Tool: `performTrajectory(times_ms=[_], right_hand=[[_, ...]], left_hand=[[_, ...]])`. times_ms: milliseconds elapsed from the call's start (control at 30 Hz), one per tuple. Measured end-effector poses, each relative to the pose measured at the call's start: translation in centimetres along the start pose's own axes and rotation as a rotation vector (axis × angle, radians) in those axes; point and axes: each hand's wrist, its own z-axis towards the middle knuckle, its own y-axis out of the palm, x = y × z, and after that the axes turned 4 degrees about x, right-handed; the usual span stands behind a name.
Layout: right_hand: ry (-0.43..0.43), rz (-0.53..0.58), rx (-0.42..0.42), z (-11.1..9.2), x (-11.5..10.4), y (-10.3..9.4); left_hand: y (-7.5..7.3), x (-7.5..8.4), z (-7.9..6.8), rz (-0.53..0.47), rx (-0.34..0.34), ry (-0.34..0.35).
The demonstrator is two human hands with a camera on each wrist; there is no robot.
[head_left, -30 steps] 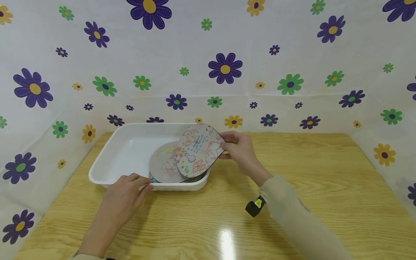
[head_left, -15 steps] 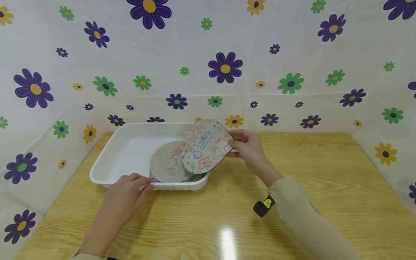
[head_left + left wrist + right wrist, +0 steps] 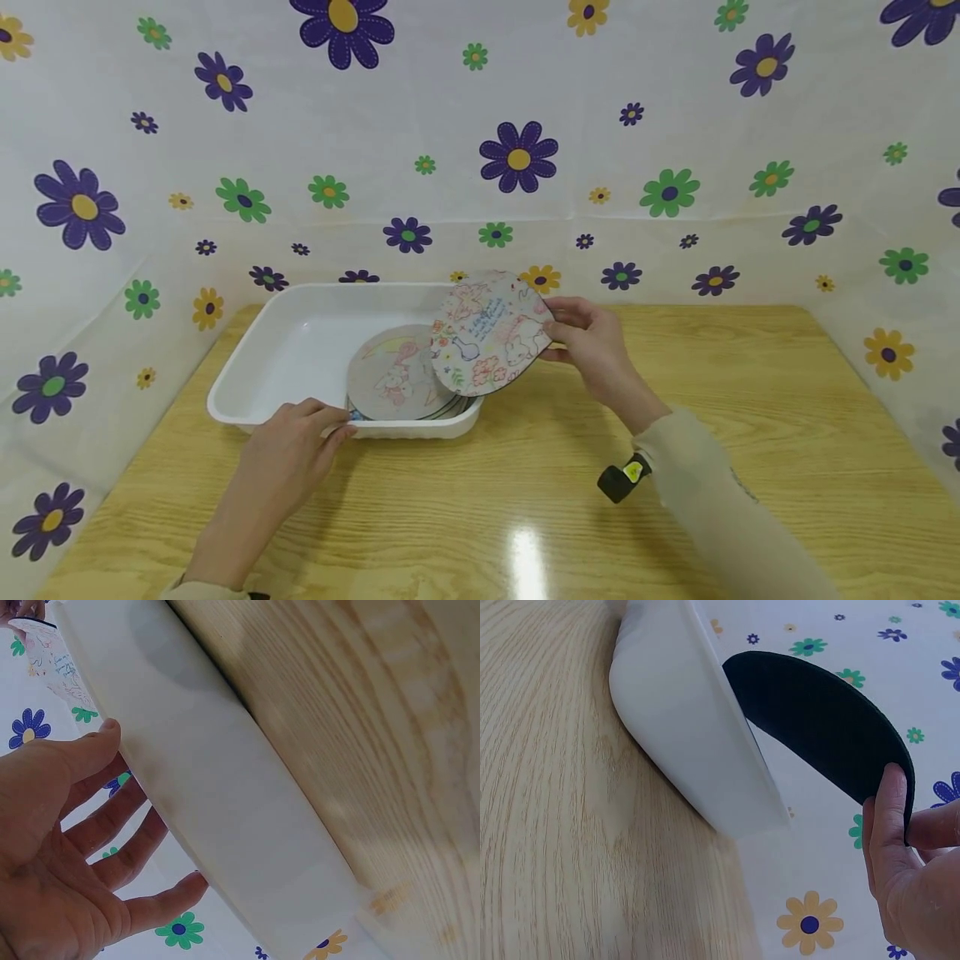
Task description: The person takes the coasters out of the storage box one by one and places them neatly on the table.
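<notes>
A round mat [image 3: 491,333] with pink, blue and green drawings is tilted above the right end of a white plastic tray [image 3: 292,358]. My right hand [image 3: 592,342] pinches its right edge between thumb and fingers. In the right wrist view, the mat's underside [image 3: 817,712] is plain and dark. Below it, inside the tray, another round mat [image 3: 393,379] with a pale cartoon print lies on top of several stacked ones, whose edges show at the right. My left hand [image 3: 292,446] holds the tray's front rim, thumb outside and fingers over the edge.
The tray stands on a wood-grain table [image 3: 450,508] towards its back left. Behind it and at both sides hangs a white sheet [image 3: 592,67] printed with flowers. A black wrist strap piece [image 3: 622,479] sticks out from the right cuff.
My right hand has moved right and slightly up with the mat, uncovering more of the cartoon-print mat and stack edges beneath. The left hand and tray keep their place.
</notes>
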Motion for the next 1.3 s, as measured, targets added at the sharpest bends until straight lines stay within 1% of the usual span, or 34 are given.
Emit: performTrajectory(times_ms=[233, 433, 733, 1100, 1300], right_hand=[[0.004, 0.000, 0.016, -0.2, -0.3, -0.9], [0.012, -0.012, 0.026, -0.2, -0.3, -1.7], [0.020, -0.028, 0.048, -0.2, 0.0, -3.5], [0.033, -0.023, 0.078, -0.5, -0.2, -5.3], [0.032, 0.003, 0.095, -0.8, -0.3, -6.3]], left_hand=[[-0.1, 0.1, 0.0, 0.005, -0.007, -0.001], [0.0, 0.0, 0.1, 0.005, 0.009, 0.006], [0.0, -0.3, 0.2, -0.003, 0.016, 0.016], [0.3, -0.7, 0.0, 0.021, 0.036, 0.026], [0.5, -0.9, 0.0, 0.029, 0.073, 0.043]])
